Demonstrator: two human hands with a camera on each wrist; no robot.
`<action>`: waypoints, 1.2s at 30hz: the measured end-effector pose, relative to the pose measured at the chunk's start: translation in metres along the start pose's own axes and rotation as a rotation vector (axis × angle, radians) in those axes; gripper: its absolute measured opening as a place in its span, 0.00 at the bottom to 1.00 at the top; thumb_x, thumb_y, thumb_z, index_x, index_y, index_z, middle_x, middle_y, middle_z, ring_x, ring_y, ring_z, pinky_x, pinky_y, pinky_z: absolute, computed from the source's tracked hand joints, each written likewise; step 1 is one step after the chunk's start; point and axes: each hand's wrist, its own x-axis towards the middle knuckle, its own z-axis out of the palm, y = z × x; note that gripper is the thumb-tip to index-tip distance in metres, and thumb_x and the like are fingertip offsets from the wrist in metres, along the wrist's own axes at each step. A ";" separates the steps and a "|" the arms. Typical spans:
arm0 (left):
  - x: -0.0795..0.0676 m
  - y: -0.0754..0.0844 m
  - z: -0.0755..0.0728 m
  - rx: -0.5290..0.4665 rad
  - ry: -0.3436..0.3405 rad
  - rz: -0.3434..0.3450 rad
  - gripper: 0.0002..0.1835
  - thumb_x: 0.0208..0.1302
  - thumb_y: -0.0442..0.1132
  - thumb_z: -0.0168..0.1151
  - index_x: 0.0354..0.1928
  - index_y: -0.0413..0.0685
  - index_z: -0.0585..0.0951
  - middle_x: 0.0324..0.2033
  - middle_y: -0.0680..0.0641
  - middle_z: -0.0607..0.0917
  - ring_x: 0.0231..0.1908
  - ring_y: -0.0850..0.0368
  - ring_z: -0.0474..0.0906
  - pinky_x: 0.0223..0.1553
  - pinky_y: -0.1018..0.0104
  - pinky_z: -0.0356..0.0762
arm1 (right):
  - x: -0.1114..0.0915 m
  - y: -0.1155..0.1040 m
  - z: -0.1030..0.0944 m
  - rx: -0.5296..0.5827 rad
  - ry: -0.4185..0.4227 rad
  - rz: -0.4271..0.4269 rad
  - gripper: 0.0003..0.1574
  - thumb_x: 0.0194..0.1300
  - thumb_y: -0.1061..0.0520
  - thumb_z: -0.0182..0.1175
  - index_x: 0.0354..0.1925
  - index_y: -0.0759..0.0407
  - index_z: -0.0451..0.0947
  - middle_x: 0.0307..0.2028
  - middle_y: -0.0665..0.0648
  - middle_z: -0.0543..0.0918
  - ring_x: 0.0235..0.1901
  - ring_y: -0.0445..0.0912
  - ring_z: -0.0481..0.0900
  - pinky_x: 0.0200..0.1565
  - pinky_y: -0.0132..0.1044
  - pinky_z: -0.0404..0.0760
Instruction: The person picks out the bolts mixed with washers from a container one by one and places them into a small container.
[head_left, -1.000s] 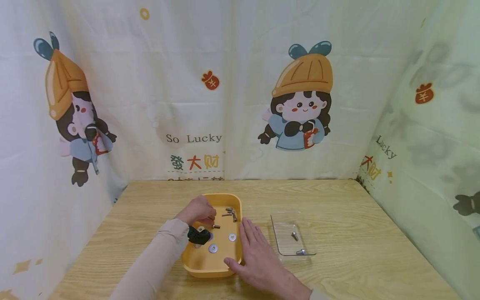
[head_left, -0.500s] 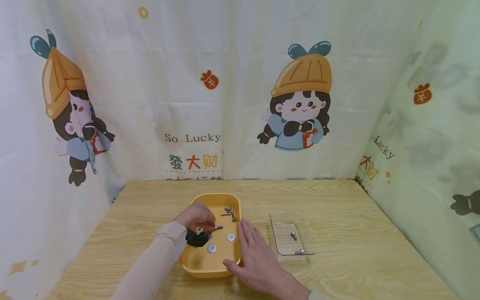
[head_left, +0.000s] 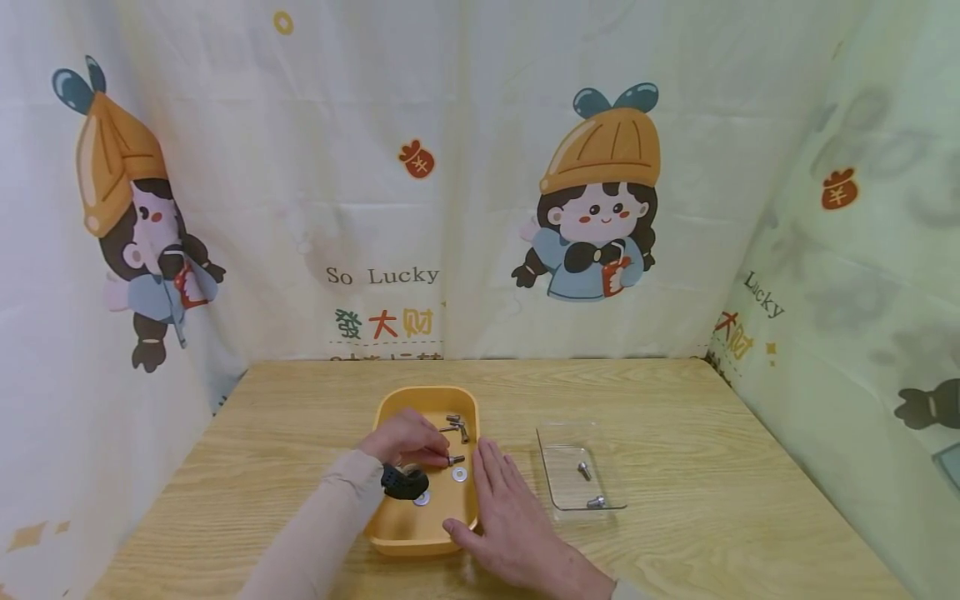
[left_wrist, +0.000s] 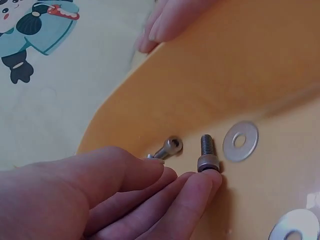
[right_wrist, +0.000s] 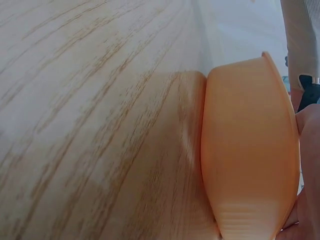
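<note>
Inside the yellow tray (head_left: pixel 420 547), my left hand (head_left: pixel 408 437) reaches over the floor with its fingers extended. In the left wrist view its fingertips (left_wrist: pixel 212 180) touch the head of a socket-head bolt (left_wrist: pixel 207 152), while the thumb lies apart from it. That bolt points toward the tray's right wall, close to a flat washer (left_wrist: pixel 240 141). A second washer (head_left: pixel 422 498) is partly covered by the black wrist strap. My right hand (head_left: pixel 513 525) rests along the tray's right side, fingers straight outside and thumb over the rim.
Several bolts (head_left: pixel 459 427) lie together at the tray's far right corner. To the right of my right hand stands a clear plastic box (head_left: pixel 573 509) holding two bolts (head_left: pixel 585 471). A printed curtain (head_left: pixel 480 208) hangs behind the wooden table (head_left: pixel 712 500).
My left hand has moved right, and the bolt at its fingertips has slid right across the tray floor toward the washer. My right hand keeps its place at the tray's side.
</note>
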 end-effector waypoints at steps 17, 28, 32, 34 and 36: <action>0.010 -0.002 0.016 -0.046 -0.088 0.023 0.12 0.57 0.28 0.56 0.41 0.25 0.78 0.34 0.34 0.83 0.36 0.45 0.82 0.43 0.56 0.81 | 0.000 0.000 -0.001 0.005 0.002 0.007 0.56 0.58 0.24 0.35 0.69 0.60 0.39 0.70 0.57 0.36 0.70 0.48 0.37 0.70 0.47 0.48; 0.015 -0.003 0.022 -0.082 -0.035 -0.051 0.11 0.57 0.28 0.57 0.41 0.28 0.79 0.32 0.39 0.84 0.36 0.46 0.83 0.41 0.59 0.81 | 0.001 -0.002 0.002 0.016 -0.011 -0.007 0.56 0.59 0.25 0.35 0.69 0.59 0.36 0.70 0.56 0.33 0.70 0.49 0.37 0.69 0.47 0.48; 0.017 -0.006 0.023 -0.118 -0.002 -0.069 0.10 0.57 0.28 0.57 0.40 0.28 0.79 0.32 0.37 0.84 0.36 0.45 0.82 0.41 0.59 0.81 | 0.001 -0.001 0.003 0.006 -0.002 -0.012 0.56 0.59 0.25 0.35 0.69 0.59 0.37 0.70 0.56 0.33 0.70 0.50 0.38 0.69 0.47 0.49; 0.019 -0.007 0.023 -0.139 0.006 -0.077 0.10 0.57 0.28 0.57 0.39 0.28 0.80 0.32 0.37 0.83 0.36 0.45 0.83 0.41 0.59 0.81 | 0.001 -0.001 0.003 0.001 0.000 -0.013 0.55 0.59 0.25 0.35 0.69 0.59 0.37 0.70 0.56 0.33 0.70 0.50 0.39 0.69 0.47 0.49; 0.020 -0.007 0.023 -0.152 0.010 -0.088 0.10 0.57 0.28 0.57 0.39 0.28 0.80 0.32 0.37 0.83 0.35 0.46 0.83 0.41 0.60 0.82 | 0.001 -0.001 0.002 0.003 -0.002 -0.010 0.56 0.59 0.25 0.35 0.69 0.60 0.37 0.70 0.56 0.33 0.70 0.50 0.38 0.69 0.47 0.49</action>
